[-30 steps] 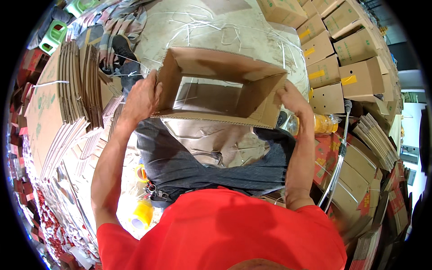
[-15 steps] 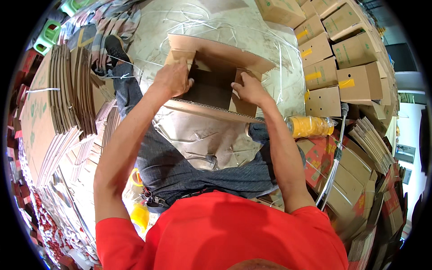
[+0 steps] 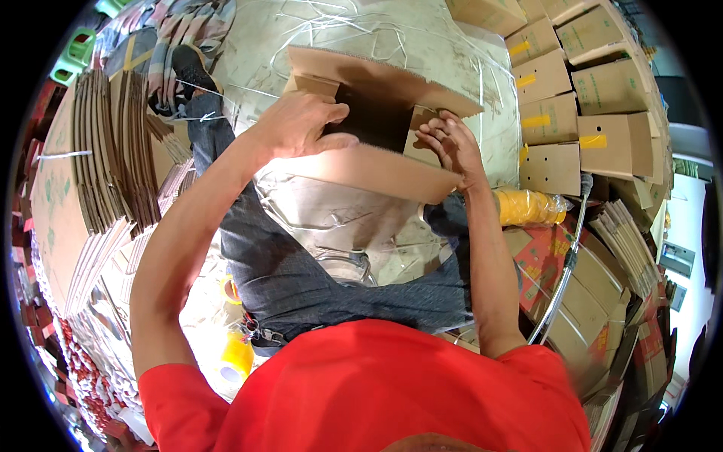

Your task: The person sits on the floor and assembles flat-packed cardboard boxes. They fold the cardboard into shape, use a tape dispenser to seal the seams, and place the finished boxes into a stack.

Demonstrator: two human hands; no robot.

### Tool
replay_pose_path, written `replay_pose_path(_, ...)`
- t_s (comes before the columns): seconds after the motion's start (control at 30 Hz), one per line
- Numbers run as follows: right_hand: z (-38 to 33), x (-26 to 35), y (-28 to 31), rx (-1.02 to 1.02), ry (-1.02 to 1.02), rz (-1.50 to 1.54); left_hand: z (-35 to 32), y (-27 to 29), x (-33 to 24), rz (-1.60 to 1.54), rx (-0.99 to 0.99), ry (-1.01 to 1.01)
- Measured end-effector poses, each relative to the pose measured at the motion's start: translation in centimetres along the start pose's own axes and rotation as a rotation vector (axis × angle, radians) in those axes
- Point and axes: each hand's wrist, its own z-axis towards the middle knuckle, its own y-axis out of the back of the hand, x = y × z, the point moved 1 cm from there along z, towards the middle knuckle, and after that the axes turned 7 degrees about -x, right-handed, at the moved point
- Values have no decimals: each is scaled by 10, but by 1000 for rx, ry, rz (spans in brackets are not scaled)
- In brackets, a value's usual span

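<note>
An open cardboard box (image 3: 369,169) stands on the floor between my legs, its far and near long flaps spread outward and its inside dark. At its left end is my left hand (image 3: 301,126), thumb and forefinger apart over the near flap's edge and the short left flap (image 3: 315,84). My right hand (image 3: 454,147) is at the other end, fingers loosely bent and apart against the short right flap (image 3: 422,135). Neither hand shows anything clasped in it. The bottom of the box is too dark to make out.
Flattened cartons (image 3: 102,151) are bundled at left. Made-up boxes (image 3: 550,120) are stacked at right, beside wrapped yellow tape rolls (image 3: 527,207) and a metal pole (image 3: 565,264). A yellow tape roll (image 3: 237,355) lies by my left hip. White straps (image 3: 331,26) litter the floor.
Both hands have come up out of the box from its short side flaps. The near flap has swung further outward towards me, and my right fingers have spread.
</note>
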Motion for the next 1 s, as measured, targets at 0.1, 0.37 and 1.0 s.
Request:
replay_pose_path(0.1, -11, 8, 3, -290, 201, -226, 8, -28, 11, 133, -176, -75)
replay_pose_path(0.37, -54, -48, -1, -408, 224, -925, 0, -56, 35, 43, -399, 51)
replay_pose_path(1.0, -65, -35, 20, -348, 169, -959, -115, -121, 27, -650, -556, 758)
